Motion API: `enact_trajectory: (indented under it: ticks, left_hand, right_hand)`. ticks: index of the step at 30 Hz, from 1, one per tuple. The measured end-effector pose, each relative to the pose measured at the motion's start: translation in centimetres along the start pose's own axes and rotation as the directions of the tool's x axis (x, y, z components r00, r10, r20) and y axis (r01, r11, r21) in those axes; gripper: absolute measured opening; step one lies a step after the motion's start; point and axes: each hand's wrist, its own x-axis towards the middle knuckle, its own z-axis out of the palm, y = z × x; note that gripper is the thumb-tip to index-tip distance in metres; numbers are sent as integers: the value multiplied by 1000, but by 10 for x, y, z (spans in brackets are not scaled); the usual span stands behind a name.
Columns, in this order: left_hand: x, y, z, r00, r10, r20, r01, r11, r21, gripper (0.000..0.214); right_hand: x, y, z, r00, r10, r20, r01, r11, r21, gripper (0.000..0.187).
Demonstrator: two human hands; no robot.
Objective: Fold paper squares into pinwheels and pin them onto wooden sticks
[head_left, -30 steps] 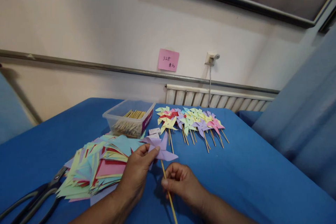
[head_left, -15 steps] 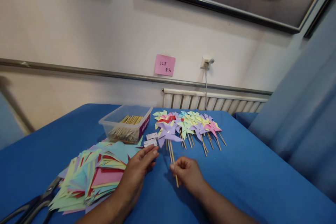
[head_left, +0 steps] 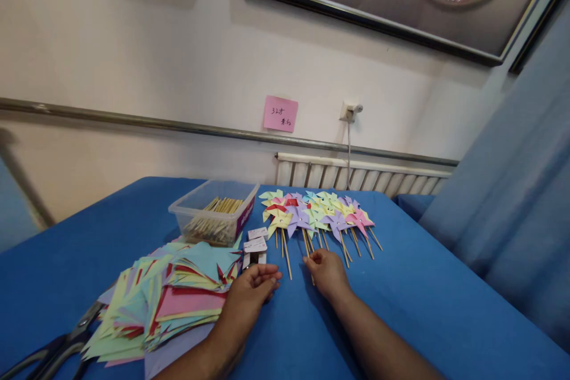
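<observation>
My right hand [head_left: 328,273] pinches the lower end of a thin wooden stick that carries a purple paper pinwheel [head_left: 298,219]. That pinwheel lies at the near edge of a group of paper pinwheels [head_left: 328,205] in yellow, green, pink, red and blue. A yellow pinwheel [head_left: 279,221] rests just left of it. My left hand [head_left: 256,291] hovers with fingers stretched out, nothing visible in it. Just beyond its fingertips are small white boxes [head_left: 255,245], one partly open. Beside its wrist lies a heap of cut coloured paper [head_left: 191,303].
A clear plastic tub [head_left: 178,214] of wooden sticks [head_left: 218,219] stands behind the paper heap. Black-handled scissors [head_left: 66,341] lie at the left. A blue cloth [head_left: 427,303] covers the table, which meets a wall with a radiator [head_left: 329,171]. A blue curtain [head_left: 525,190] hangs at the right.
My right hand has moved forward and right, bringing the purple pinwheel down among the others. My left hand has shifted slightly right and towards me, uncovering a partly open white box.
</observation>
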Motion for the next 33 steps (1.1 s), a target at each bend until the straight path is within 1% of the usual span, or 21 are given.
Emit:
enact_trajectory:
  ticks: [6, 10, 16, 20, 24, 28, 33]
  left_hand:
    - [0, -1, -1, 1000, -1, 31, 0, 1000, 11, 31]
    - [0, -2, -1, 999, -11, 44, 10, 1000, 26, 28]
    - [-4, -4, 1, 995, 37, 89, -46, 994, 101, 22]
    - [-6, -6, 2, 988, 75, 133, -96, 983, 155, 19]
    - [-8, -6, 3, 983, 90, 158, -117, 979, 168, 18]
    - [-7, -8, 2, 976, 115, 187, -155, 964, 215, 16]
    - [-11, -12, 2, 949, 160, 272, -239, 927, 287, 13]
  right_hand:
    - [-2, -2, -1, 999, -37, -30, 34, 994, -102, 13]
    - [-5, -3, -1, 999, -46, -11, 44, 989, -143, 10]
    - [-5, -2, -2, 996, -87, -18, 82, 977, -197, 8]
    - [-6, -3, -2, 996, -87, -17, 82, 978, -190, 13]
    - [-8, -4, -4, 992, -126, -9, 123, 979, -161, 17]
    - [-10, -4, -5, 992, -125, 15, 126, 983, -137, 17]
    - [-14, -2, -7, 990, -136, 23, 137, 984, -115, 17]
